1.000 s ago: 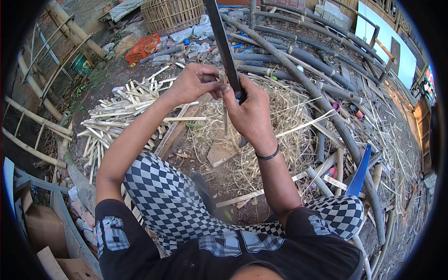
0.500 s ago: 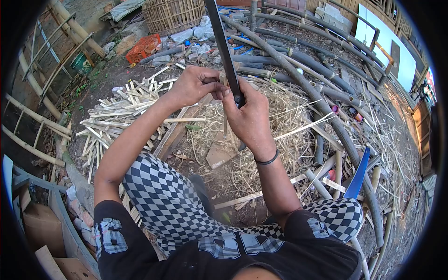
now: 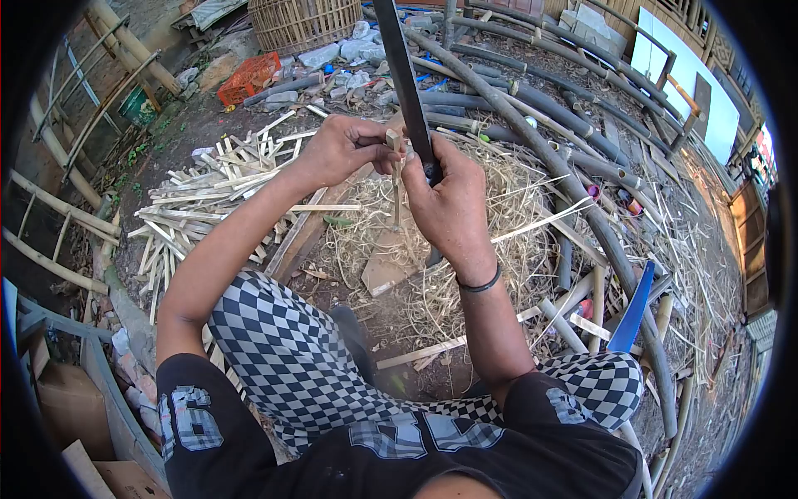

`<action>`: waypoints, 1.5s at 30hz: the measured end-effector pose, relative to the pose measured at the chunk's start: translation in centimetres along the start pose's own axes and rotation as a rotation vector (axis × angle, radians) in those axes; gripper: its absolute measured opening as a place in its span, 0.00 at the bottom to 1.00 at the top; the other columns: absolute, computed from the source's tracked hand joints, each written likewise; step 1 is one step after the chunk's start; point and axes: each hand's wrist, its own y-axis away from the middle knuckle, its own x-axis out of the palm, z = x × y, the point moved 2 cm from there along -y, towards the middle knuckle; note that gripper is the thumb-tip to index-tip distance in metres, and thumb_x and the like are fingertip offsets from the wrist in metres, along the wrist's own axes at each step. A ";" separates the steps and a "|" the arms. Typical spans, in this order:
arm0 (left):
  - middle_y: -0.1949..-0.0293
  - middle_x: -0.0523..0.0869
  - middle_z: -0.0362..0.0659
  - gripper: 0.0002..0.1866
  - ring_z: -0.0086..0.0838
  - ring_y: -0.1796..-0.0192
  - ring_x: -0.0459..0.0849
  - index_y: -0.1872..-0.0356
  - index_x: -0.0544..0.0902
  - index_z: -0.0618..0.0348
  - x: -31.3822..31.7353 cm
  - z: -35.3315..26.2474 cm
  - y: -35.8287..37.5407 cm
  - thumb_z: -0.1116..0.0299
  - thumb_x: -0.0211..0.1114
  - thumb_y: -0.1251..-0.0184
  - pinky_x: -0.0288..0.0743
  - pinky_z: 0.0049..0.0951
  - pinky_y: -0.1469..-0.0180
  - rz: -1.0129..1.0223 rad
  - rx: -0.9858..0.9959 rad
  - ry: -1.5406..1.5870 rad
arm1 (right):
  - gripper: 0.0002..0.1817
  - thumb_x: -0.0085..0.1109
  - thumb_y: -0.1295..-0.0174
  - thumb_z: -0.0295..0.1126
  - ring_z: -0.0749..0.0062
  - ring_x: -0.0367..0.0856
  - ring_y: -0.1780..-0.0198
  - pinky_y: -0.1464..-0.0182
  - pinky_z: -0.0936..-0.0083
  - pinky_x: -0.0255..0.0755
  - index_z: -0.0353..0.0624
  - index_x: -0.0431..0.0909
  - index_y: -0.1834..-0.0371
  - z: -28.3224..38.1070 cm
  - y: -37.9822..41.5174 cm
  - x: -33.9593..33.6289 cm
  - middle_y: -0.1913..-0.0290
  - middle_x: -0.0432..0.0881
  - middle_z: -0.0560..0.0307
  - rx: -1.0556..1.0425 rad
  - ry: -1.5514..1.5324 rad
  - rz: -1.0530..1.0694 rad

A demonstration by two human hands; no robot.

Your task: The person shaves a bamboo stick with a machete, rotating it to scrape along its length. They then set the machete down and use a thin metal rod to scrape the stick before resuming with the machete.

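My left hand (image 3: 353, 151) pinches a short bamboo strip (image 3: 396, 198) near its upper end. The strip hangs nearly upright below the fingers. Close beside it, my right hand (image 3: 451, 200) is wrapped round the handle of a long dark knife (image 3: 402, 73). Its blade points up and away from me, tilted slightly left, and runs right by the strip's top. Most of the handle is hidden by the right hand. Beneath both hands lie curly bamboo shavings (image 3: 465, 287) and a flat piece of wood (image 3: 386, 268).
A heap of cut bamboo strips (image 3: 212, 195) lies at the left, beside a wooden beam (image 3: 303, 237). To the right, a long dark pole (image 3: 603, 224) crosses the ground near a blue saw (image 3: 634, 312). An orange crate (image 3: 249, 79) and a woven basket (image 3: 303, 23) stand farther back.
My hands have drawn slightly apart, the right one shifting a little right and down with the knife. More of the bamboo strip's top shows. The whole view has shifted slightly.
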 end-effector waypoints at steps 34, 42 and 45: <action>0.72 0.90 0.46 0.06 0.24 0.68 0.90 0.64 0.87 0.70 -0.1 -1.6 0.4 0.75 0.70 0.33 0.83 0.26 0.62 -0.019 0.055 -0.171 | 0.11 0.60 0.33 0.29 0.55 0.78 0.78 0.71 0.63 0.69 0.34 0.81 0.52 -0.1 0.3 0.6 0.78 0.77 0.44 -0.004 -0.008 0.015; 0.71 0.90 0.45 0.06 0.24 0.67 0.90 0.62 0.88 0.69 -0.3 -1.1 0.1 0.75 0.69 0.33 0.83 0.25 0.62 0.020 0.020 -0.088 | 0.12 0.61 0.34 0.29 0.60 0.76 0.80 0.73 0.64 0.68 0.34 0.82 0.52 -0.4 0.3 0.6 0.80 0.76 0.46 0.000 -0.042 0.002; 0.71 0.90 0.45 0.05 0.24 0.67 0.90 0.62 0.89 0.69 -0.4 -1.4 0.2 0.76 0.69 0.33 0.83 0.25 0.62 0.016 0.003 -0.111 | 0.11 0.61 0.34 0.29 0.59 0.77 0.79 0.72 0.65 0.69 0.34 0.82 0.53 -0.3 0.3 0.8 0.79 0.77 0.45 -0.007 -0.066 -0.004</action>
